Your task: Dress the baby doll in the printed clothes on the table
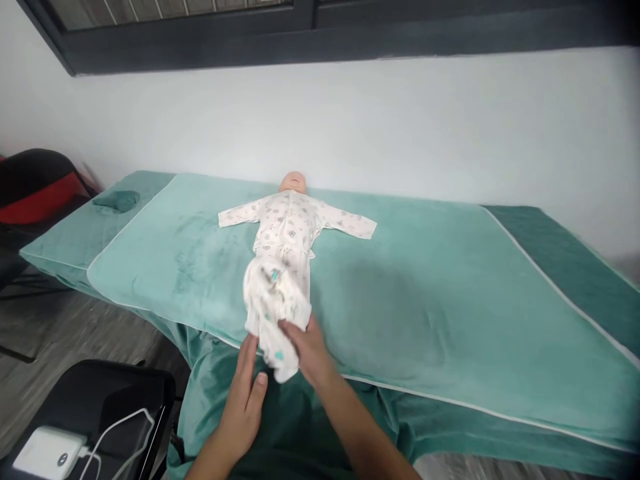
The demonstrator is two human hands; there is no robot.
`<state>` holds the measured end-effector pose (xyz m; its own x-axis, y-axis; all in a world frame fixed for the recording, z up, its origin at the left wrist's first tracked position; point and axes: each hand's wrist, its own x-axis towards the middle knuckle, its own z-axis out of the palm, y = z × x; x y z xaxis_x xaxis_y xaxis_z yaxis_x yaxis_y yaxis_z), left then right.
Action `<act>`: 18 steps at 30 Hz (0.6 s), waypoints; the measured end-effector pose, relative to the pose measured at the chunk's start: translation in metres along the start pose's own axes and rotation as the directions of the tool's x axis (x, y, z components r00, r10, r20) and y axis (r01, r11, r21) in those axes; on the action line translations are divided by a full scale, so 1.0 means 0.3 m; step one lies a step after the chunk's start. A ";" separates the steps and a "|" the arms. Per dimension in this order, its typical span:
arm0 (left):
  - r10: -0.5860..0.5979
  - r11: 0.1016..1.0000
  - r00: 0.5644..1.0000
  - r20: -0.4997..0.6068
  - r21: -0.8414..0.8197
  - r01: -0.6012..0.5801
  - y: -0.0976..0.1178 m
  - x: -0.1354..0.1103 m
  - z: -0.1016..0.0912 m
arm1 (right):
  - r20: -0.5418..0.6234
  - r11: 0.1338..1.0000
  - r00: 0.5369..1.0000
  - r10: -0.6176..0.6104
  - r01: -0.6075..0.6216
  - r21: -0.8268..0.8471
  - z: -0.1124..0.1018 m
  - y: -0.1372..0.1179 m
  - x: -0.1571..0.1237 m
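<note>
A baby doll lies on its back on the green bed, arms stretched out, dressed in a white printed long-sleeved top and matching trousers. Over the doll's legs hangs a bunched white cloth with green marks; what kind of cloth or garment it is, I cannot make out. My right hand grips its lower right side between thumb and fingers. At the cloth's lower left is my left hand, its fingers stretched and thumb apart, fingertips close to the edge. The doll's feet are hidden.
The massage bed with its green cover stands against a white wall under a dark window frame. At lower left, a black chair carries a white power bank with a cable. A black and red chair stands farther left.
</note>
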<state>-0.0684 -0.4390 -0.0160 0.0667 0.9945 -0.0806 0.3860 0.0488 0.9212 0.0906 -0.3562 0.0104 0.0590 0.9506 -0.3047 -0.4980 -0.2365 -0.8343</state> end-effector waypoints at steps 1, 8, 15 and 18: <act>0.043 0.999 0.999 0.030 0.009 -0.043 0.002 0.005 0.002 | -0.026 0.999 0.999 -0.041 0.041 0.025 0.008 -0.066 0.029; 0.170 0.985 0.985 -0.035 0.049 -0.168 0.007 0.107 0.009 | -0.016 0.947 0.961 -0.274 0.267 -0.175 -0.105 -0.393 0.195; 0.373 0.928 0.898 -0.232 0.074 -0.366 0.089 0.386 -0.074 | -0.124 0.160 0.842 -0.525 -0.045 -0.986 -0.482 -0.431 0.300; 0.441 0.896 0.850 -0.289 0.093 -0.434 0.176 0.591 -0.094 | -0.084 -0.080 0.883 -0.461 -0.136 -0.987 -0.529 -0.467 0.276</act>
<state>-0.0622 -0.2574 0.0290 -0.0386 0.8934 0.4475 0.4025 -0.3960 0.8253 0.3025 -0.2762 0.0291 0.3545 0.9319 0.0768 0.8863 -0.3086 -0.3453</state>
